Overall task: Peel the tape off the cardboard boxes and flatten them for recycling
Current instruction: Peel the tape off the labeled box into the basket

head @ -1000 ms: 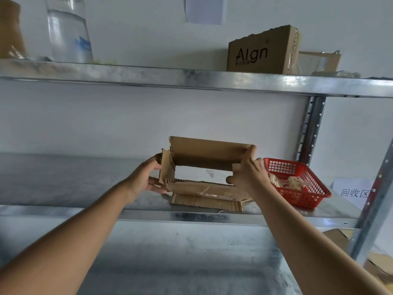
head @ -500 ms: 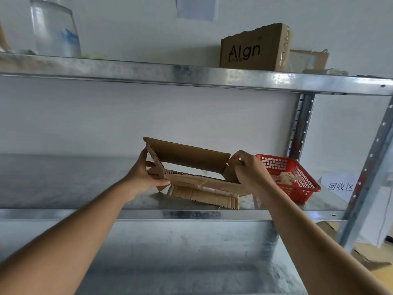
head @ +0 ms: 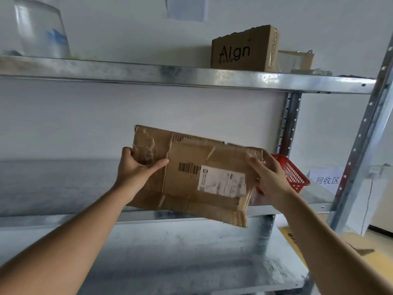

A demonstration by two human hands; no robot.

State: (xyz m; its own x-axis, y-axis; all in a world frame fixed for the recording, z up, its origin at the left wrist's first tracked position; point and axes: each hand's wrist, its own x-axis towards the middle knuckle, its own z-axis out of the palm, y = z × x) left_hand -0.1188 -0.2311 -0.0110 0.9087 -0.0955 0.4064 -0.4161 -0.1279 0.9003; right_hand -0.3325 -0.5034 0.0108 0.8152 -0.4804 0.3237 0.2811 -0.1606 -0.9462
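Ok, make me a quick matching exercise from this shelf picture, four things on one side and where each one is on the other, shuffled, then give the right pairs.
Things:
1. flattened cardboard box
2. red basket
3. Aign box
4. clear water jug

Places:
A. top shelf, left end
B. held up between the left hand and the right hand
C. top shelf, towards the right
D. middle shelf, behind the right hand

Pairs: 1-B, 2-D, 3-C, 4-A
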